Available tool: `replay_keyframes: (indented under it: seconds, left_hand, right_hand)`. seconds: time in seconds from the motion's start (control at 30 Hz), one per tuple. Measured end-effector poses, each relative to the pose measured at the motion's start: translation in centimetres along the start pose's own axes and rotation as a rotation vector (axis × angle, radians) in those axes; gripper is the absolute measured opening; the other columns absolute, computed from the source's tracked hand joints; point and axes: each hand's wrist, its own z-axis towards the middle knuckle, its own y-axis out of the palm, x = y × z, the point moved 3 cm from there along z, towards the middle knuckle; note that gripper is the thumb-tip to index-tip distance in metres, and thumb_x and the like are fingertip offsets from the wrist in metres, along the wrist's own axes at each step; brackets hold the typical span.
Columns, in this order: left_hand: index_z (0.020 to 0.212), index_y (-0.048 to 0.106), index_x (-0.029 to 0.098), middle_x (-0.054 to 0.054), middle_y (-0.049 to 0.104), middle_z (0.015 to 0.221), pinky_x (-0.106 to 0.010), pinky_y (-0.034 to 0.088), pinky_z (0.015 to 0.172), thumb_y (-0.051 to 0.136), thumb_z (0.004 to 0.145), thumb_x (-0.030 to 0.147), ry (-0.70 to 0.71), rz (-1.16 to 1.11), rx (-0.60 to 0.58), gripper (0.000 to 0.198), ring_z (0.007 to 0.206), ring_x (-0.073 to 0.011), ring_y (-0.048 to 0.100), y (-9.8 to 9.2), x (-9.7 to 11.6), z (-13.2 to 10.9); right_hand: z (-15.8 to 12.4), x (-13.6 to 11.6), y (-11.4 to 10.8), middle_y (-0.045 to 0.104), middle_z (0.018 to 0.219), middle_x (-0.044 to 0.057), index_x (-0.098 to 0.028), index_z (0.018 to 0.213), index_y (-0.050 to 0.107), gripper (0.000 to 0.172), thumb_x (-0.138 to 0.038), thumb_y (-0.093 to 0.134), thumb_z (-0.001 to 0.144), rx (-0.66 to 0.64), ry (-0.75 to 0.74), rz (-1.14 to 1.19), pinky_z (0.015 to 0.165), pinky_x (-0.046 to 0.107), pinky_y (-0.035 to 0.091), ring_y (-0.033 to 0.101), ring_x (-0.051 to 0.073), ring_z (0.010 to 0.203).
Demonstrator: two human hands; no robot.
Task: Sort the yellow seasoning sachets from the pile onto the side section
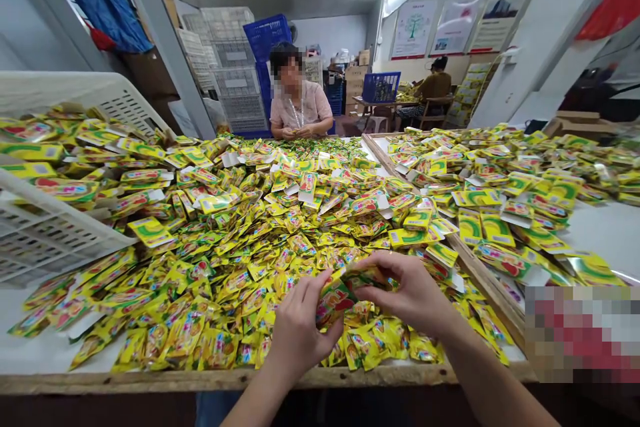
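My left hand (300, 330) and my right hand (407, 293) meet above a heap of small yellow foil sachets (215, 267) on a white table. Between them they pinch a few joined sachets (336, 297) with green and red print. The left hand grips the lower end of this strip, and the right fingertips hold its upper end. Under my wrists, more loose sachets lie against the wooden front edge of the table (150, 380).
A white plastic crate (45, 227) lies tilted at the left. A wooden divider (480, 267) separates a second sachet heap on the right. A seated person (297, 97) works across the table. Stacked crates stand behind them, and another seated person (435, 83) is farther back.
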Motion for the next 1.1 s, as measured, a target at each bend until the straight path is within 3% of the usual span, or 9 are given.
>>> replay_keyframes:
  seconds: [0.07,0.17,0.33,0.43,0.5,0.6,0.8,0.93,1.1]
  left_hand:
    - [0.125,0.042,0.019,-0.008,0.062,0.096,-0.029,0.053,0.07,0.059,0.076,0.025,0.023,0.014,0.011,0.053,0.084,-0.0212,0.063,-0.1,0.2,-0.5]
    - [0.126,0.042,0.017,-0.009,0.062,0.095,-0.029,0.053,0.068,0.059,0.076,0.027,-0.009,-0.002,0.042,0.053,0.083,-0.0208,0.063,-0.3,0.3,-1.1]
    - [0.122,0.045,0.019,-0.008,0.063,0.096,-0.03,0.054,0.071,0.062,0.074,0.028,-0.105,-0.145,0.066,0.052,0.084,-0.0205,0.063,-0.4,0.4,-1.7]
    - [0.118,0.048,0.019,-0.008,0.064,0.097,-0.033,0.055,0.075,0.065,0.071,0.033,-0.227,-0.237,0.07,0.052,0.087,-0.0223,0.064,-0.4,0.3,-2.0]
    - [0.118,0.048,0.02,-0.008,0.064,0.098,-0.035,0.055,0.076,0.065,0.073,0.035,-0.266,-0.209,0.104,0.051,0.088,-0.0231,0.064,-0.7,0.2,-2.2]
    - [0.123,0.045,0.02,-0.009,0.064,0.101,-0.034,0.054,0.077,0.063,0.076,0.033,-0.226,-0.127,0.149,0.053,0.09,-0.0227,0.064,-1.2,0.3,-2.2]
    - [0.124,0.045,0.02,-0.009,0.064,0.101,-0.031,0.054,0.073,0.059,0.078,0.031,-0.167,-0.085,0.122,0.049,0.088,-0.0217,0.065,-1.5,0.3,-2.1]
    - [0.121,0.048,0.02,-0.008,0.063,0.102,-0.031,0.054,0.075,0.063,0.074,0.026,-0.186,-0.181,0.034,0.05,0.09,-0.0215,0.064,-1.2,0.1,-2.2]
    - [0.126,0.043,0.023,-0.009,0.057,0.116,-0.04,0.048,0.091,0.07,0.072,0.038,-0.358,-0.273,0.095,0.062,0.108,-0.0251,0.056,-2.3,-0.8,-2.1]
  right_hand:
    - [0.0,0.5,0.3,0.066,0.072,-0.001,-0.02,0.084,0.07,0.02,-0.026,0.076,0.066,-0.04,0.065,0.092,0.059,0.026,0.044,0.057,0.015,0.065]
    - [0.1,1.0,0.9,0.065,0.074,0.0,-0.02,0.083,0.069,0.023,-0.031,0.076,0.065,0.071,0.098,0.188,0.061,0.027,0.046,0.057,0.015,0.067]
    - [0.1,0.4,2.0,0.062,0.065,0.001,-0.02,0.074,0.069,0.018,-0.034,0.076,0.065,0.251,0.015,0.046,0.061,0.029,0.045,0.055,0.016,0.063]
    - [0.0,-0.1,2.7,0.06,0.059,-0.002,-0.022,0.084,0.068,0.027,-0.036,0.078,0.063,0.289,-0.008,0.038,0.059,0.028,0.045,0.054,0.015,0.056]
    - [-0.2,-0.4,2.9,0.062,0.063,-0.001,-0.023,0.089,0.067,0.029,-0.037,0.077,0.066,0.287,-0.036,0.048,0.065,0.031,0.048,0.057,0.016,0.06]
    - [-0.8,-1.0,3.0,0.069,0.082,0.005,-0.026,0.085,0.07,0.014,-0.037,0.069,0.076,0.26,-0.12,-0.038,0.083,0.04,0.045,0.061,0.024,0.089]
    - [-1.2,-2.2,3.8,0.069,0.097,0.006,-0.03,0.094,0.072,0.021,-0.038,0.069,0.075,-0.004,-0.157,-0.21,0.1,0.052,0.029,0.051,0.031,0.113]
    - [-0.6,-2.0,5.1,0.067,0.078,0.003,-0.024,0.068,0.07,0.013,-0.035,0.07,0.074,-0.139,-0.093,-0.108,0.089,0.043,0.04,0.06,0.023,0.086]
    - [-0.4,-0.3,5.5,0.068,0.07,0.004,-0.019,0.072,0.072,0.026,-0.045,0.072,0.069,0.071,0.158,0.285,0.063,0.03,0.048,0.06,0.017,0.064]
